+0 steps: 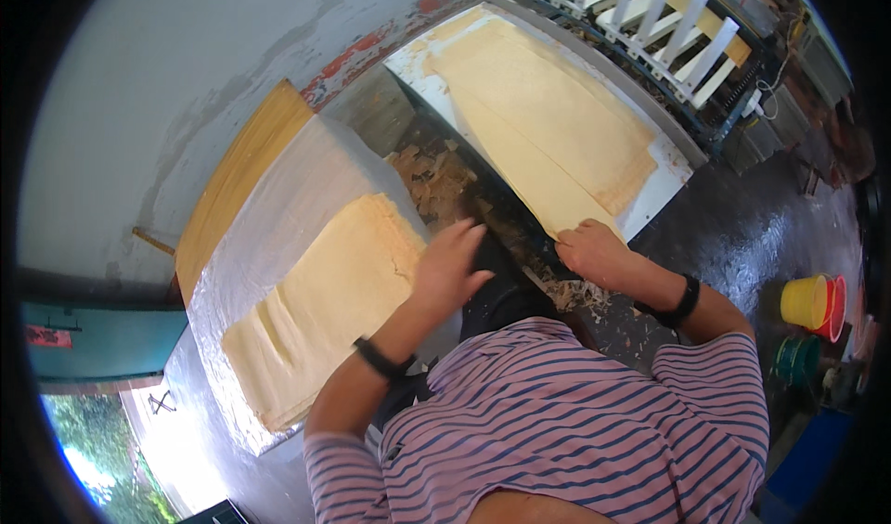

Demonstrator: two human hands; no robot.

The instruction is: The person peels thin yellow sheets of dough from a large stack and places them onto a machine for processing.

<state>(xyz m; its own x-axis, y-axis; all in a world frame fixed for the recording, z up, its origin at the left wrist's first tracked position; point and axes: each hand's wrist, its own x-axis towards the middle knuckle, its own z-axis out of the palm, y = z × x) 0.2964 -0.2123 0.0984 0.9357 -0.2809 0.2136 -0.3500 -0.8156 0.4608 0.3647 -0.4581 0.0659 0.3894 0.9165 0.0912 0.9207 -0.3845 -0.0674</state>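
Thin tan sheets, perhaps wood veneer, lie in a stack on a white-topped table at the upper right. At the near end of that stack my right hand pinches the corner of a narrow sheet. Over the gap between the two work surfaces is my left hand, slightly blurred, its fingers apart and nothing in it. Just left of that hand, a second stack of tan sheets rests on a plastic- or foil-covered surface, its top sheet wrinkled near the left end.
Torn scraps fill the floor gap between the surfaces. A slatted white rack stands beyond the right table. Yellow and red buckets stand at the far right. A curved wooden board edges the left surface by the wall.
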